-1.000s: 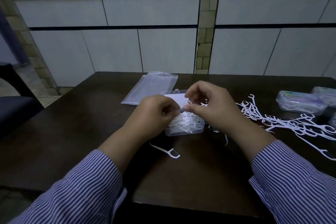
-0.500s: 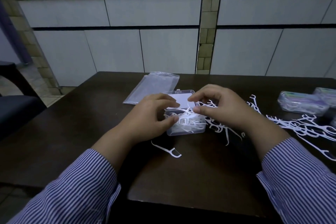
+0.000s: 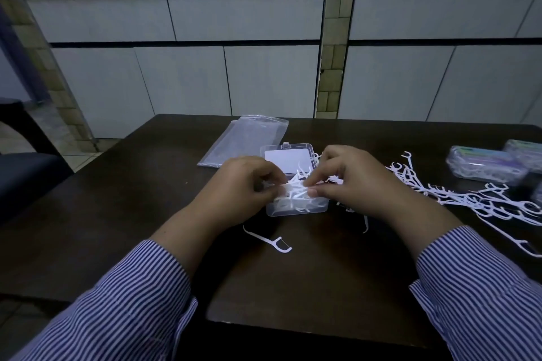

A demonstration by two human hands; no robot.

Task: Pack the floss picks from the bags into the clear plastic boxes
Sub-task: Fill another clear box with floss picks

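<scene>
White floss picks (image 3: 294, 193) bristle from the clear plastic box (image 3: 296, 209) under my fingertips, its lid (image 3: 287, 160) open just beyond. My left hand (image 3: 243, 184) and right hand (image 3: 352, 182) both pinch the bundle (fingers curled). More loose picks (image 3: 469, 199) sprawl right of my right hand; one stray pick (image 3: 268, 240) lies nearer me.
</scene>
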